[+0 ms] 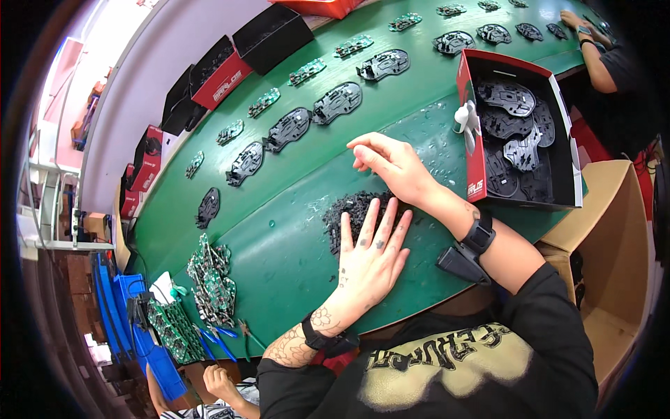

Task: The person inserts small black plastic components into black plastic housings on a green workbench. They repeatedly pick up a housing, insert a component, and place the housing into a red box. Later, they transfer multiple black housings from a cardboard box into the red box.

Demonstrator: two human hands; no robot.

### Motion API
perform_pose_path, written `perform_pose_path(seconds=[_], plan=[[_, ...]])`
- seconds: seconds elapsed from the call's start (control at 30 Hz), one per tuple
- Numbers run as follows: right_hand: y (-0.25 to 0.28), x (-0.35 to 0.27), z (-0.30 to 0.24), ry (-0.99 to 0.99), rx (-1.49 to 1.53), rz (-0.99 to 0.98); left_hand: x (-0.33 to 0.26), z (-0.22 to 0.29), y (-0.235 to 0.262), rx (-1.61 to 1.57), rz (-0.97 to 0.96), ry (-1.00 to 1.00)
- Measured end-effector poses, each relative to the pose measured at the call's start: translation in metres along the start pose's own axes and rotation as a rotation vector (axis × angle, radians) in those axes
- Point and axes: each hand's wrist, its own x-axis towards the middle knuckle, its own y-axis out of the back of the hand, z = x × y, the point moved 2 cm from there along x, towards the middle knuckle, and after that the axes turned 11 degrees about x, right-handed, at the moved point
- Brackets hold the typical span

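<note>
Green belt (279, 244) underfoot of it all: nearest, the left hand (370, 251) lies flat, fingers spread, on the pile of small black parts (349, 209). Beyond, the right hand (391, 164) hovers with fingers loosely curled (holding nothing visible); best to sweep gently, keeping pieces gathered.

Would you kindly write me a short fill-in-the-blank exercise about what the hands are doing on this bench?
1. The left hand lies flat, fingers spread, on a pile of small ____ parts.
2. The bench surface is ____.
3. The red-sided box holding black shells stands on the person's ____ side.

Missing words: black; green; right
</note>
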Motion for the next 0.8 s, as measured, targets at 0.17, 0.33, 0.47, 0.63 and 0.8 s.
perform_pose_path(seconds=[0.17,0.33,0.47,0.63,0.8], plan=[[-0.002,-0.001,0.003,0.025,-0.010,0.028,-0.019,-0.009,-0.003,0.011,-0.020,0.061],[-0.005,-0.001,0.000,-0.013,-0.073,-0.032,-0.038,-0.037,-0.002,-0.116,0.055,0.124],[-0.016,-0.004,0.003,-0.003,0.016,-0.297,-0.032,-0.063,-0.015,-0.206,0.008,0.264],[-0.021,-0.006,0.004,-0.035,0.079,-0.282,-0.011,-0.061,-0.019,-0.296,0.036,0.082],[-0.007,0.004,0.009,0.023,0.121,-0.066,0.013,-0.068,-0.018,-0.582,0.056,-0.120]])
